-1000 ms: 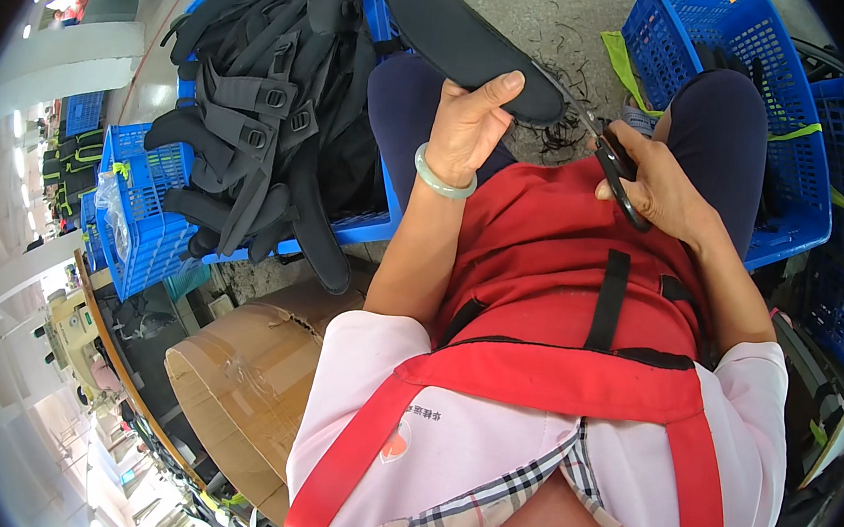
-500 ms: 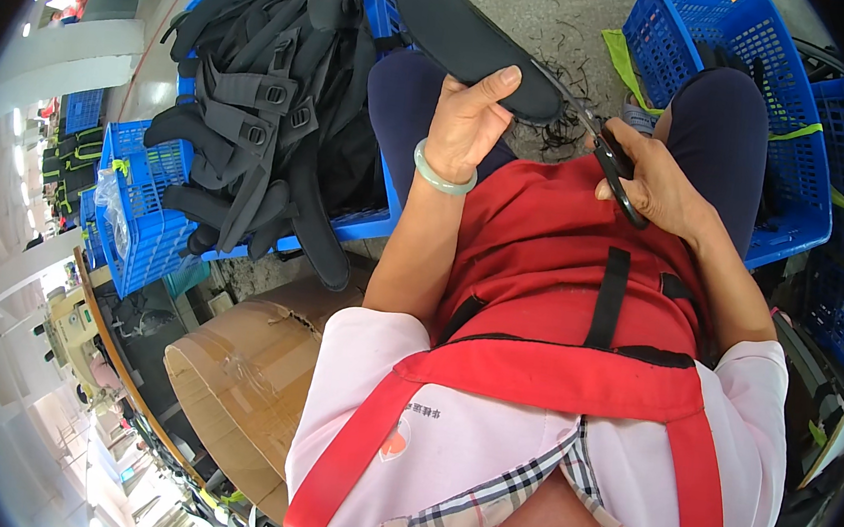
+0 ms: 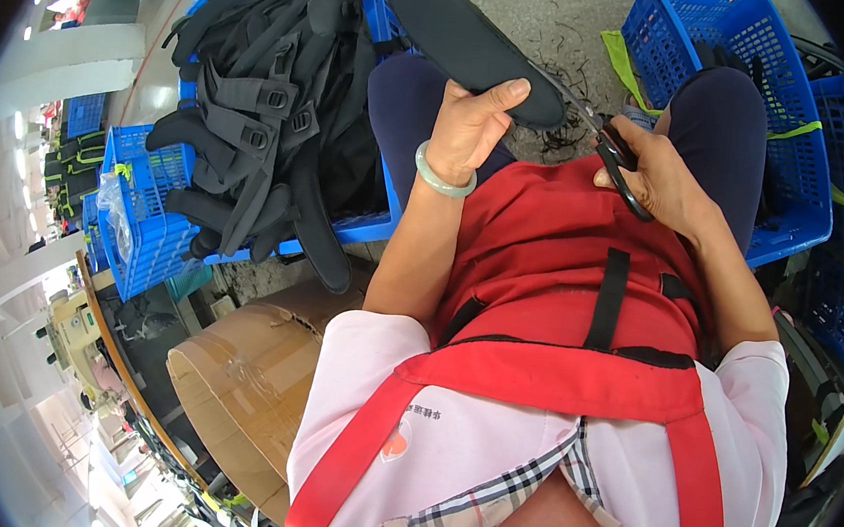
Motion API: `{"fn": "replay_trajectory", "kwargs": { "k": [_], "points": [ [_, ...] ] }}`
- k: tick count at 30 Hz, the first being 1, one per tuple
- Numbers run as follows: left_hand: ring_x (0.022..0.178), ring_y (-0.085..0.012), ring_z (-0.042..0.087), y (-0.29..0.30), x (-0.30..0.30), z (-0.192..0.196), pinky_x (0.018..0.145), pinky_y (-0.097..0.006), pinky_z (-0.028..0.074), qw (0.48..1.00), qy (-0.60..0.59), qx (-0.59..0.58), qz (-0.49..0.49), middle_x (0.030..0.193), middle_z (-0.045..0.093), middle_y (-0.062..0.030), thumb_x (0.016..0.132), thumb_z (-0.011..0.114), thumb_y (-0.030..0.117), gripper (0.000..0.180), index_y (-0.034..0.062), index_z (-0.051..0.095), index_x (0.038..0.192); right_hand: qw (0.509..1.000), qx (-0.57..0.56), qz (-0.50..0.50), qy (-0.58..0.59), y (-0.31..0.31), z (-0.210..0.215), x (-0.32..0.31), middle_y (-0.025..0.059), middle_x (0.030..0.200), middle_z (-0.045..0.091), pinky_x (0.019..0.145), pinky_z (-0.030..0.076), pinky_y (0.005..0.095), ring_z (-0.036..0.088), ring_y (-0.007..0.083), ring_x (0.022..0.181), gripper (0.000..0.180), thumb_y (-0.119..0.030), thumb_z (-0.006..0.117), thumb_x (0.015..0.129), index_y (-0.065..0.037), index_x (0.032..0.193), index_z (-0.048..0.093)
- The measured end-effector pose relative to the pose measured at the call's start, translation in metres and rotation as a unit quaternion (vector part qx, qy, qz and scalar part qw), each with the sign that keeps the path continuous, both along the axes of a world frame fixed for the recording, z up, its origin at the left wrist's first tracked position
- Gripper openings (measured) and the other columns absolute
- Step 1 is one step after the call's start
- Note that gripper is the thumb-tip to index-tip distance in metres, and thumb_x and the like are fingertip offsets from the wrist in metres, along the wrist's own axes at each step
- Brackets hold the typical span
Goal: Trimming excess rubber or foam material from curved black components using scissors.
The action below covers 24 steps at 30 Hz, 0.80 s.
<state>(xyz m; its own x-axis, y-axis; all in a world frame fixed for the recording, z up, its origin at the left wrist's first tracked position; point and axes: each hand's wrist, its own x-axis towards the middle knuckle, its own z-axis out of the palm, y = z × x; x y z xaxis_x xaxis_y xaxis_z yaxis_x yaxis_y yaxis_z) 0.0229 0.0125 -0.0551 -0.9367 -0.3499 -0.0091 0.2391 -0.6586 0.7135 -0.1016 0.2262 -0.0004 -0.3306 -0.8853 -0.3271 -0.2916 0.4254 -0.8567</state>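
A long, curved black padded strap [image 3: 462,36] stretches across my knees toward the top of the view. Near its rounded end, my left hand [image 3: 474,128] grips it with the thumb on top; a pale green bangle circles that wrist. My right hand [image 3: 662,179] is closed around the black handles of a pair of scissors [image 3: 622,181]. Their metal blades reach up and left along the strap's edge, partly behind its rounded end, so I cannot tell how far apart they are.
At left, a blue crate [image 3: 370,224] is heaped with black straps bearing buckles [image 3: 276,98]. Blue crates [image 3: 799,196] stand at right, with yellow-green strips. Black scraps [image 3: 569,71] litter the floor between my knees. A cardboard box [image 3: 241,378] sits lower left.
The strap's rounded end and my left thumb have shifted slightly right and down. My right hand still holds the scissors, their handles turned a little.
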Motion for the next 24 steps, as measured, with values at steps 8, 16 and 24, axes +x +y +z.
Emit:
{"fn": "replay_trajectory", "kwargs": {
  "k": [8,16,24],
  "points": [
    [0.087,-0.0155,0.066,0.008,0.0,0.005,0.081,-0.029,0.053,1.0,-0.016,0.018,0.001,0.092,0.069,-0.0055,0.082,0.067,-0.009,0.018,0.0036,0.069,0.095,0.998,-0.006,0.019,0.059,-0.008,0.008,0.002,0.0171,0.067,0.051,0.057,0.039,0.0366,0.044,0.0235,0.061,0.052,-0.037,0.077,0.078,0.003,0.095,0.048],
    [0.089,-0.0164,0.066,0.011,-0.005,0.002,0.082,-0.03,0.053,1.0,0.011,0.011,-0.006,0.095,0.069,-0.0052,0.083,0.066,-0.007,0.018,0.0031,0.067,0.098,0.998,-0.063,-0.026,0.015,-0.011,-0.006,0.001,0.0064,0.065,0.045,0.055,0.036,0.0308,0.041,0.0137,0.062,0.044,-0.034,0.076,0.081,0.002,0.09,0.052],
    [0.089,-0.0116,0.059,0.032,-0.012,-0.003,0.079,-0.026,0.049,0.99,-0.057,-0.119,0.042,0.098,0.065,-0.0016,0.086,0.069,0.008,0.018,0.001,0.064,0.102,0.981,-0.156,-0.098,-0.059,-0.04,-0.021,0.001,-0.004,0.071,0.044,0.058,0.035,0.025,0.04,0.007,0.068,0.029,-0.022,0.078,0.08,-0.002,0.085,0.057]
  ]
}}
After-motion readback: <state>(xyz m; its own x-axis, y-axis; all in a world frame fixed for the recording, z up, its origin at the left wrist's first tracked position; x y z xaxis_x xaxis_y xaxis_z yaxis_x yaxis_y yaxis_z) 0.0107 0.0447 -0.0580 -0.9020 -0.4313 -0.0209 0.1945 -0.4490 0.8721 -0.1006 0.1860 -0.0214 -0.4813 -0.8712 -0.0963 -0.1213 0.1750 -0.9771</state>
